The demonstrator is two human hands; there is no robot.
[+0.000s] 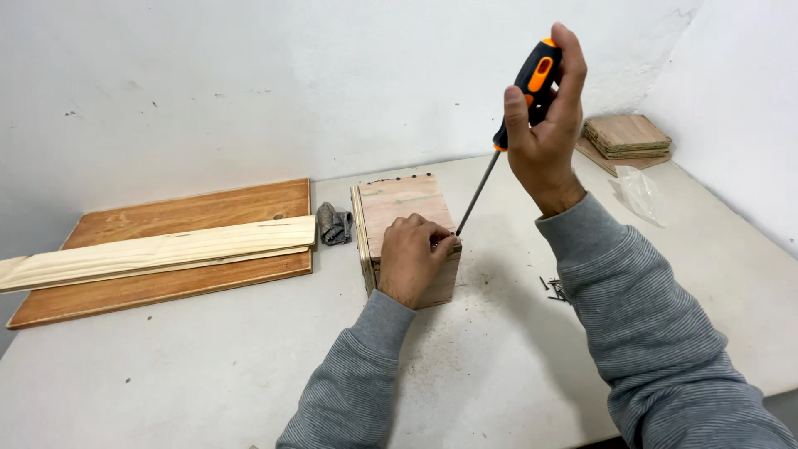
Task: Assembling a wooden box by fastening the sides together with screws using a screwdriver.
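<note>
My right hand is clenched round the orange-and-black rubber-handled screwdriver, tip at the small square plywood box's near right corner. Left hand presses flat there, fingertips pinching something too small to tell. Box looks light and stiff, likely to slide; best held from above.

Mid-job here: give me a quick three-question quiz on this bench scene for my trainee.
1. True or false: the right hand holds the screwdriver by its handle.
2. What does the left hand rest on?
3. The loose screws lie: A) on the dark board B) on the table C) on the box

Key:
1. True.
2. The plywood box, at the screwdriver's tip.
3. B, on the table.
</note>
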